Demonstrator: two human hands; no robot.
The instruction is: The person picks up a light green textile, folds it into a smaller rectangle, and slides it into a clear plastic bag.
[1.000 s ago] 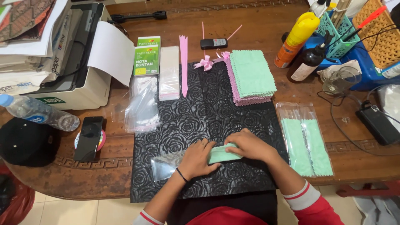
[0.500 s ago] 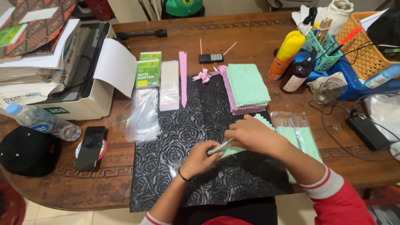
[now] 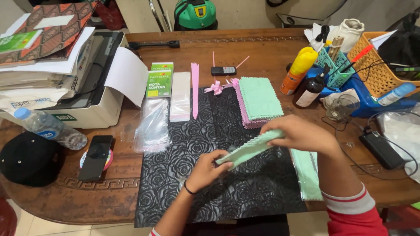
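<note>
Both hands — left hand (image 3: 209, 169), right hand (image 3: 297, 133) — pinch a folded green cloth (image 3: 249, 149) above the black mat (image 3: 183, 144), apparently mid-fold, needing aligned edges.

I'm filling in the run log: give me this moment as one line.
left hand: holds lower end of folded green cloth | right hand: holds upper end | cloth: lifted above black mat | cloth stack: behind

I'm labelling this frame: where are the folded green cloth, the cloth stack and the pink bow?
folded green cloth (image 3: 249, 150), head view, middle.
cloth stack (image 3: 260, 98), head view, top cloth.
pink bow (image 3: 215, 88), head view, knot.
</note>
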